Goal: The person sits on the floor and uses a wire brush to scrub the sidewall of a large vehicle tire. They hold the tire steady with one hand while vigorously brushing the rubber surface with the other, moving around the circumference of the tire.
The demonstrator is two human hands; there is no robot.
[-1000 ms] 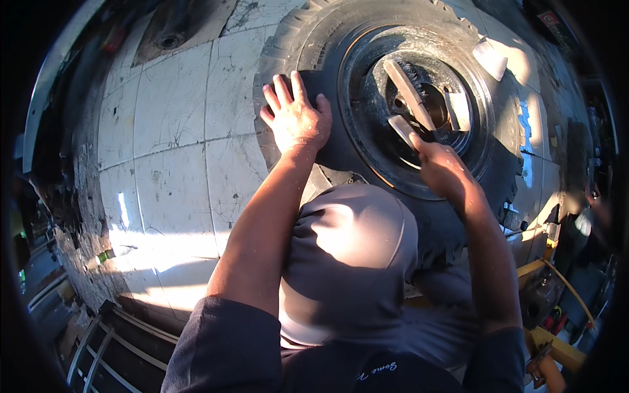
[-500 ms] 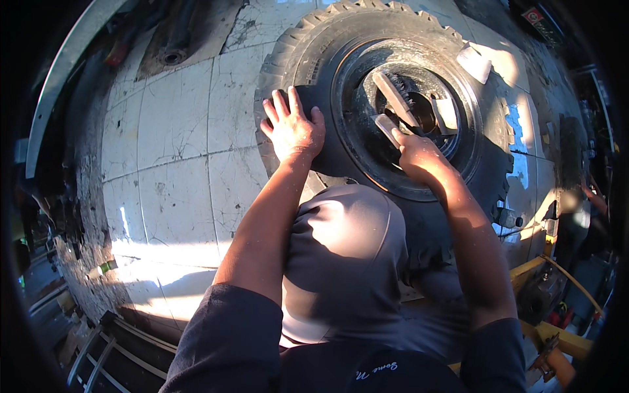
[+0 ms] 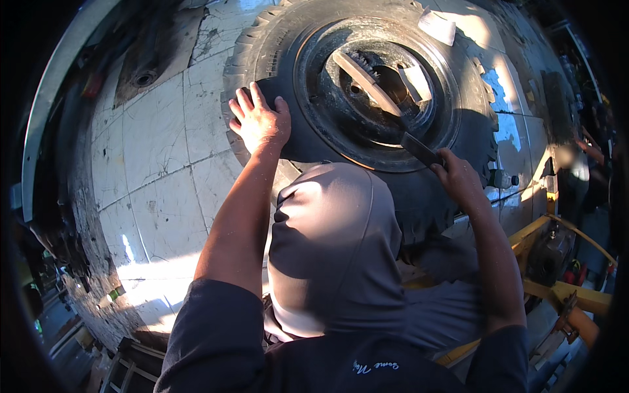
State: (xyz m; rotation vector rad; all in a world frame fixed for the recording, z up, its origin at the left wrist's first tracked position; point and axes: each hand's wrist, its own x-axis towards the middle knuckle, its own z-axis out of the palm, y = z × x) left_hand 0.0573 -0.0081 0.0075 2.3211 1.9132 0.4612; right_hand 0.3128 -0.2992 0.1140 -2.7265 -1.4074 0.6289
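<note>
A large black tyre (image 3: 262,62) with chunky tread lies flat on the floor, mounted on a worn metal rim (image 3: 314,98). My left hand (image 3: 264,124) rests on the tyre's sidewall, fingers spread. My right hand (image 3: 458,175) grips one end of a flat, dark, strip-shaped tool (image 3: 420,149) at the rim's near right edge; its exact kind is unclear in the shade. A wire brush (image 3: 370,84) with a long wooden handle lies across the hub. Beside it, a pale curved piece (image 3: 415,84) sits inside the rim.
A white cup-like piece (image 3: 437,27) lies at the tyre's far right edge. A clear bottle (image 3: 501,179) is right of the tyre. Yellow metal framing (image 3: 580,298) stands at lower right. A metal rail (image 3: 49,98) curves along the left. Pale tiles (image 3: 157,170) cover the floor.
My right hand has drawn the flat tool back toward me and to the right, from inside the rim to its edge. My left hand stays on the tyre; the view has shifted.
</note>
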